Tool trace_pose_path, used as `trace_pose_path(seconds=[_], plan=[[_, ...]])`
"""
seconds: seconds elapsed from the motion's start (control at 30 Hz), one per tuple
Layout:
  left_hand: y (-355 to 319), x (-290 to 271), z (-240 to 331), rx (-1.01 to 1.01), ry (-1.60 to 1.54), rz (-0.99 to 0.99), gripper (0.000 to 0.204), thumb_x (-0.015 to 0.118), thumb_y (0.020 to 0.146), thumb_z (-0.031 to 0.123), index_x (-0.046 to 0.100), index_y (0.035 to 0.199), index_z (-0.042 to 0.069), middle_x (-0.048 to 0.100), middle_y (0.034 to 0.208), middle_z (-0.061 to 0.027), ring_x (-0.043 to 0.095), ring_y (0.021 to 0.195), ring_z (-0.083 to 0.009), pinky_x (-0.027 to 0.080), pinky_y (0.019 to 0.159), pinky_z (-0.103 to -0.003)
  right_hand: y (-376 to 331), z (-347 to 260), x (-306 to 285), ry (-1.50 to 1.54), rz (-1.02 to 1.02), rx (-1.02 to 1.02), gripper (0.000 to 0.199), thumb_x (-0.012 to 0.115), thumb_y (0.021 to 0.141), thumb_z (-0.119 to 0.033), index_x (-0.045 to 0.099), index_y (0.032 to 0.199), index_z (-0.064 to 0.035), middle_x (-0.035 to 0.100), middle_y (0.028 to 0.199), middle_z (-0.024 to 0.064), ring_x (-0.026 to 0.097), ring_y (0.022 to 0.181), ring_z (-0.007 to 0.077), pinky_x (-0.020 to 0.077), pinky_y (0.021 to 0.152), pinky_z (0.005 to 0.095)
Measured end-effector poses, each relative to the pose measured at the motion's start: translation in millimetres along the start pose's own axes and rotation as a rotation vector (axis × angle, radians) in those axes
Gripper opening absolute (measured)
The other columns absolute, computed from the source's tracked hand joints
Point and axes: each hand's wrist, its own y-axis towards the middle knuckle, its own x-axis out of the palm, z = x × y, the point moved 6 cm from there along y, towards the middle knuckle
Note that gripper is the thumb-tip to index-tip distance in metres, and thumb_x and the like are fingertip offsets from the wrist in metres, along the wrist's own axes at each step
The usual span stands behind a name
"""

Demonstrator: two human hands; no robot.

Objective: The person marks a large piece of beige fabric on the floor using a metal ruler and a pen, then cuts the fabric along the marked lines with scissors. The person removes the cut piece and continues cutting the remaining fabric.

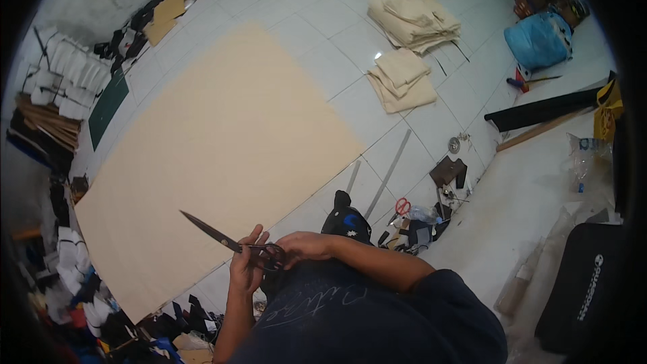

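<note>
Head view: left hand (pixel 245 267) grips dark scissors (pixel 228 241) near the pivot; right hand (pixel 303 246) at handle end, closure unclear; best keep blades (pixel 205 228) off beige cloth (pixel 216 148)

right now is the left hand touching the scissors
Touching: the head view shows the left hand gripping the scissors around their middle.

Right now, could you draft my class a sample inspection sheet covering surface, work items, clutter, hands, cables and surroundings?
Surface: white tiled floor, partly covered.
Work items: large cream cloth spread flat; dark-bladed scissors above it.
Clutter: red-handled scissors among small items right of the cloth.
Hands: left hand holds the dark-bladed scissors; right hand at their handles, grip unclear.
Cables: nothing seen for certain.
Surroundings: folded cream fabric piles, blue bag, green sheet.
</note>
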Motion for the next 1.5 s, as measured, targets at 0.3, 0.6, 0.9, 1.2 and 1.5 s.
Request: trace_pose_path(seconds=[0.3, 0.6, 0.9, 1.2, 1.5], plan=[[117, 177, -53, -0.379, 0.205, -0.362, 0.072, 0.067, 0.094, 0.038, 0.04, 0.15, 0.001, 0.037, 0.157, -0.0167, 0.038, 0.142, -0.0343, 0.04, 0.112, -0.049, -128, -113, -51, -0.095, -0.071, -0.204, 0.029, 0.072, 0.094, -0.022, 0.062, 0.113, -0.0025, 0.068, 0.099, 0.0026, 0.065, 0.091, 0.0117, 0.0516, 0.08, 0.0264], [183, 187, -91, -0.67, 0.723, -0.47, 0.056, 0.062, 0.099, 0.032, 0.05, 0.144, 0.001, 0.065, 0.122, -0.0102, 0.059, 0.114, -0.0185, 0.045, 0.103, -0.037, -154, -118, -100, -0.274, 0.47, -0.524, 0.027, 0.073, 0.092, -0.019, 0.063, 0.108, 0.0002, 0.069, 0.093, 0.0059, 0.066, 0.088, 0.0138, 0.0536, 0.08, 0.0308], [221, -89, -9, -0.592, 1.734, -0.041, 0.055, 0.061, 0.097, 0.04, 0.061, 0.127, -0.005, 0.068, 0.109, -0.015, 0.063, 0.096, -0.0214, 0.05, 0.086, -0.037, -232, 1, -219, -0.18, 1.226, -0.52, 0.021, 0.067, 0.091, -0.003, 0.061, 0.111, 0.0025, 0.07, 0.101, 0.0107, 0.067, 0.089, 0.0163, 0.0553, 0.079, 0.0316], [201, -103, 25, -0.745, 1.522, 0.281, 0.053, 0.068, 0.093, 0.04, 0.064, 0.121, -0.005, 0.069, 0.105, -0.0187, 0.065, 0.088, -0.0217, 0.053, 0.079, -0.037, -302, 10, -230, -0.393, 1.691, -0.161, 0.04, 0.073, 0.09, -0.037, 0.065, 0.104, -0.0011, 0.07, 0.087, 0.0181, 0.069, 0.087, 0.0348, 0.0514, 0.077, 0.0441], [369, 55, -56, -0.511, 1.588, -0.081, 0.053, 0.063, 0.096, 0.041, 0.062, 0.125, -0.004, 0.068, 0.117, -0.0191, 0.064, 0.105, -0.0255, 0.051, 0.093, -0.038, -374, -44, -276, -0.504, 1.863, -0.27, 0.031, 0.073, 0.091, -0.031, 0.062, 0.091, -0.0024, 0.063, 0.075, 0.0069, 0.059, 0.066, 0.0164, 0.048, 0.064, 0.0349]])
